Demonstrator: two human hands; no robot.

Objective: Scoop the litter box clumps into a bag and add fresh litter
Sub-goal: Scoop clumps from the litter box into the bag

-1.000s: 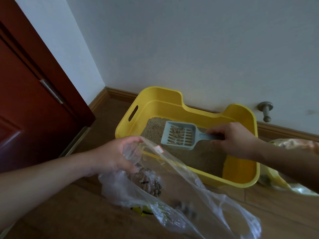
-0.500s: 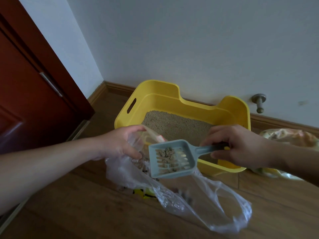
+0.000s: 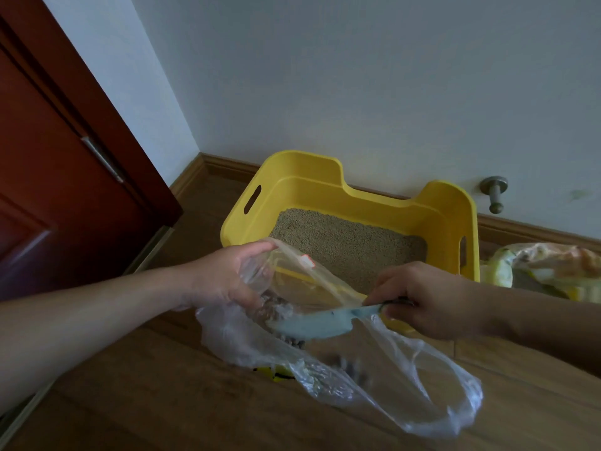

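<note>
Scoop (image 3: 312, 323) now tipped inside bag (image 3: 325, 362), right hand (image 3: 429, 301) gripping handle; left hand (image 3: 224, 278) pinching bag rim.

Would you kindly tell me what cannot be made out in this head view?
Head view:
1. Scoop: motion-blurred, behind bag film; its load is unclear.
2. Its handle: hidden in right hand.
3. Yellow item: covered by the bag.
4. Sack: cut off by right edge.

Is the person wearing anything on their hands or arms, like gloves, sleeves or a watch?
No. The left hand and right hand are bare, with no gloves or rings visible. The left forearm and right forearm are bare too: no sleeves, watch or bracelet in view.
</note>
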